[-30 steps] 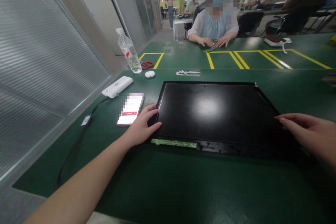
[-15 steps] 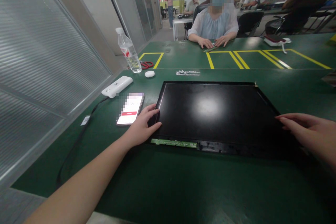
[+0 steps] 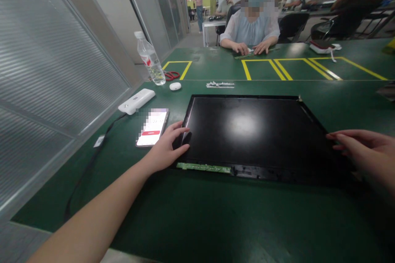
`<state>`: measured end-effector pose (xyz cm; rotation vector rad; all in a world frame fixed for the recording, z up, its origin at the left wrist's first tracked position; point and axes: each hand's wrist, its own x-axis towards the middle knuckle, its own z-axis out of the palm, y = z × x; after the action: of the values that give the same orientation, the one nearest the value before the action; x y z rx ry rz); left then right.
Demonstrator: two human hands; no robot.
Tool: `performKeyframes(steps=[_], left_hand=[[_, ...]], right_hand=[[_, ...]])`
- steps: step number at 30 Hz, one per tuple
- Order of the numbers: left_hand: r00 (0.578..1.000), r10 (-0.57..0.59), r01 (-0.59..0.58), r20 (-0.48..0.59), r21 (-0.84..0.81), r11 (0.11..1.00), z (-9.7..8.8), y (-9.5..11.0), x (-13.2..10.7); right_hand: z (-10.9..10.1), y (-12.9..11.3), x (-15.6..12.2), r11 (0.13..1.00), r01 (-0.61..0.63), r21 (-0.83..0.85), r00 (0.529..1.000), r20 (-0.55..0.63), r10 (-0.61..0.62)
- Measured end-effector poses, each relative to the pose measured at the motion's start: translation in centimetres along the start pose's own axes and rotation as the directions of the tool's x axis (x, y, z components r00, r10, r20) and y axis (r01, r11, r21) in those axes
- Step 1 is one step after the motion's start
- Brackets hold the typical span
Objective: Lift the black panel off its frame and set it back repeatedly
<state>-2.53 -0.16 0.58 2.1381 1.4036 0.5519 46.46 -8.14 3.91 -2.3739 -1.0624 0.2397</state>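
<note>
A large black LCD screen panel (image 3: 277, 131) lies flat, with a narrow green circuit board (image 3: 203, 167) along the left part of its near edge. My left hand (image 3: 168, 146) grips the panel's left side, its thumb and fingertips over the edge. At the right border my right hand (image 3: 367, 148) is closed in a pinch, thumb and index finger together close to the frame. What sits in that pinch, if anything, is too small and dark to make out.
Left of the panel are a phone (image 3: 152, 127), a white power bank (image 3: 137, 102) with a black strap, a white earbud case (image 3: 175, 86), a water bottle (image 3: 149, 59) and red-handled scissors (image 3: 172, 75). Whitish scraps (image 3: 220, 85) lie behind it. A person (image 3: 251, 28) sits opposite.
My right hand has shifted slightly right along the panel's edge, its fingers still pinched. My left hand stays in place. The person opposite has moved their hands a little.
</note>
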Motion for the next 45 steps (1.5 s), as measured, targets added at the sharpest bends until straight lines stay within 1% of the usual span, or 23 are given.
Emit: performKeyframes(steps=[3,7,9,12,15,18,20,23,26,29,31,33,35,37,39,41,42,45], left_hand=[[1.000,0.000,0.000,-0.021,0.005,1.000,-0.3,0.0,-0.2],[0.996,-0.026,0.033,-0.085,0.089,0.995,-0.2,-0.2,-0.3],[0.997,-0.044,0.052,-0.056,0.147,0.988,-0.1,-0.4,-0.2],[1.000,-0.026,0.025,0.005,0.185,0.982,0.1,-0.8,0.0],[1.000,0.004,-0.001,-0.017,0.187,0.982,0.2,-0.8,0.2],[1.000,0.010,-0.008,-0.010,0.183,0.983,0.0,-0.6,0.3],[1.000,0.016,-0.015,-0.005,0.166,0.986,0.0,-0.4,0.3],[1.000,0.014,-0.012,-0.017,0.134,0.991,0.0,-0.1,0.4],[0.999,-0.008,0.011,-0.037,0.082,0.997,-0.1,0.2,0.4],[0.995,-0.050,0.046,-0.086,-0.047,0.998,-0.3,0.7,0.3],[0.987,-0.112,0.090,-0.113,-0.188,0.978,-0.4,1.0,0.2],[0.973,-0.197,0.145,-0.116,-0.351,0.925,-0.4,1.4,0.1],[0.952,-0.289,0.199,-0.101,-0.512,0.835,-0.4,1.9,0.0],[0.916,-0.394,0.254,-0.069,-0.661,0.706,-0.4,2.7,0.0],[0.861,-0.509,0.326,0.012,-0.781,0.533,-0.4,3.7,0.0],[0.806,-0.591,0.344,0.045,-0.847,0.404,-0.5,4.9,0.1],[0.787,-0.613,0.346,0.063,-0.868,0.355,-0.6,5.4,0.1],[0.749,-0.658,0.326,0.074,-0.907,0.268,-1.0,6.7,0.1]], right_hand=[[-0.2,0.1,0.2,1.000,-0.013,-0.017,0.999,-0.051,0.012],[0.1,0.6,1.2,0.999,-0.029,-0.046,0.999,0.040,0.030],[0.5,0.8,1.7,0.997,-0.052,-0.049,0.996,0.076,0.056],[0.8,1.2,2.0,0.997,-0.037,-0.067,0.991,0.122,0.045],[1.0,1.6,2.1,0.996,-0.007,-0.094,0.991,0.133,0.019],[1.3,2.1,2.3,0.995,0.023,-0.101,0.993,0.120,-0.010],[1.4,2.3,2.5,0.994,0.030,-0.101,0.993,0.119,-0.018],[1.6,2.3,2.5,0.997,0.010,-0.082,0.993,0.114,-0.001],[1.7,2.3,2.5,0.999,0.011,-0.050,0.998,0.065,-0.008],[1.8,2.4,2.6,0.999,0.012,-0.039,1.000,0.025,-0.011],[1.9,2.6,2.6,1.000,0.006,-0.029,0.999,0.034,-0.005],[2.0,2.8,2.7,1.000,0.016,-0.015,0.999,0.040,-0.016],[2.1,3.0,2.8,0.999,0.043,0.002,0.999,0.027,-0.043],[2.2,3.2,2.8,0.998,0.059,0.017,0.998,0.016,-0.059],[2.4,3.4,2.9,0.998,0.058,0.037,0.998,0.020,-0.059],[2.5,3.5,2.9,0.997,0.055,0.054,0.998,0.027,-0.056],[2.5,3.6,2.9,0.997,0.054,0.058,0.998,0.030,-0.056],[2.5,3.4,2.8,0.996,0.054,0.064,0.998,0.032,-0.056]])
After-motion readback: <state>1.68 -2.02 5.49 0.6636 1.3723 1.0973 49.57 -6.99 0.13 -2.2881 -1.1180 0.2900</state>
